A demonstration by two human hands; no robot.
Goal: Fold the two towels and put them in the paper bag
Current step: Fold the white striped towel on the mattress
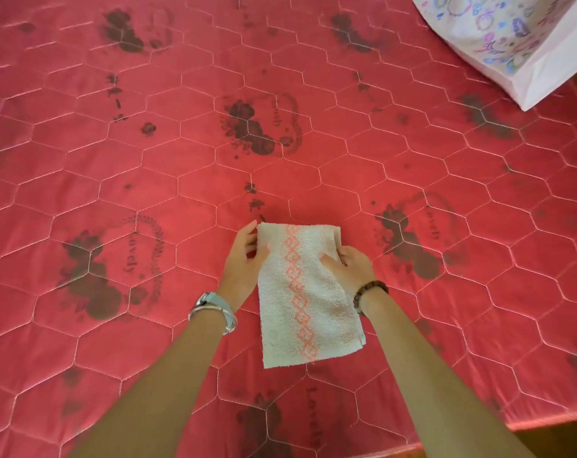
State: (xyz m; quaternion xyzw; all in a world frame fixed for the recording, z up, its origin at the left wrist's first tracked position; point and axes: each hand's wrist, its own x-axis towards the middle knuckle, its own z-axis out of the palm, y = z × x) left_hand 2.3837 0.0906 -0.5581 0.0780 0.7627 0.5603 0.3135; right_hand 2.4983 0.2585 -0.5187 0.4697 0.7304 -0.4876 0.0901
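Note:
A white towel [308, 292] with a pink diamond stripe lies folded into a narrow strip on the red quilted mattress [181, 166]. My left hand [245, 257] rests at the towel's left edge, thumb on the cloth and fingers straight. My right hand [348, 264] grips the right edge near the far end, thumb on top and fingers curled under the layers. The white paper bag [512, 44] with a coloured print lies at the far right corner of the mattress. I see only one towel.
The mattress carries dark flower prints and hexagon stitching. Its right and near-right edges [545, 421] drop to a wooden frame. A watch sits on my left wrist and a bead bracelet on my right.

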